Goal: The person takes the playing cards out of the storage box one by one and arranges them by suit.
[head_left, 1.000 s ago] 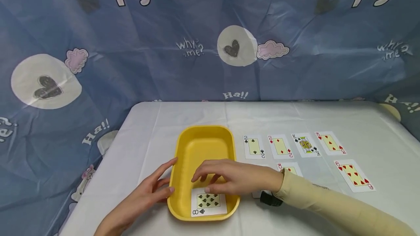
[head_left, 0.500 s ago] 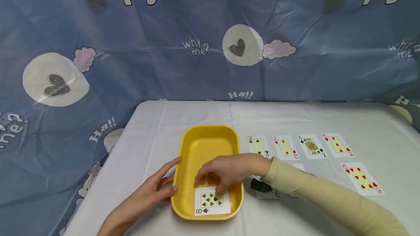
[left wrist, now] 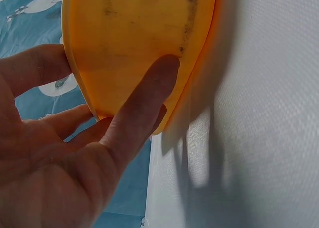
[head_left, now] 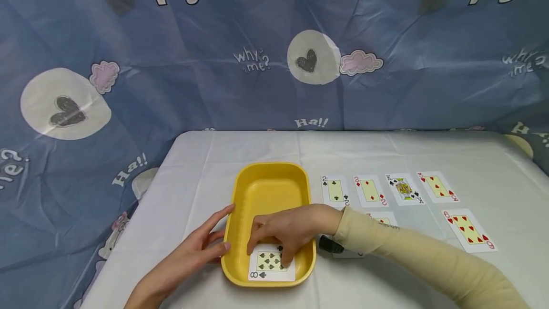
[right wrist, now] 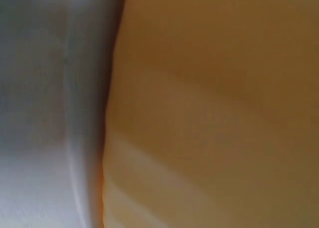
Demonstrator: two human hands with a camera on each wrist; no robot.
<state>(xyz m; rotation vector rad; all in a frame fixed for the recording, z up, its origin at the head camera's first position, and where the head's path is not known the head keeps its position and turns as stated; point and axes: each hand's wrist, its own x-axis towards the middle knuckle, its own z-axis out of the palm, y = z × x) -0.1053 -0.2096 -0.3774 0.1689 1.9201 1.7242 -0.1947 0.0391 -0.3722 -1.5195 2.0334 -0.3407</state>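
A yellow tray [head_left: 274, 175] stands on the white-covered table with a playing card, the eight of spades [head_left: 268, 275], face up at its near end. My right hand [head_left: 296, 225] reaches into the tray from the right. Its curled fingers are at the card's left and far edges, and its thumb is on the right side, holding the card between them. My left hand [head_left: 188, 252] touches the tray's left side with fairly straight fingers. In the left wrist view its thumb [left wrist: 144, 103] lies against the outer wall. Only blurred tray wall [right wrist: 209, 113] and cloth fill the right wrist view.
To the right lie several face-up cards: two of clubs [head_left: 335, 190], two of diamonds [head_left: 370, 190], king of spades [head_left: 404, 189], three of hearts [head_left: 437, 186] and six of hearts [head_left: 469, 230]. The right forearm partly covers others. A blue printed cloth [head_left: 266, 94] hangs behind.
My right hand has lowered from above the card into the tray, and its fingers and thumb have closed about the card. My left hand stays at the tray. The head view has shifted slightly.
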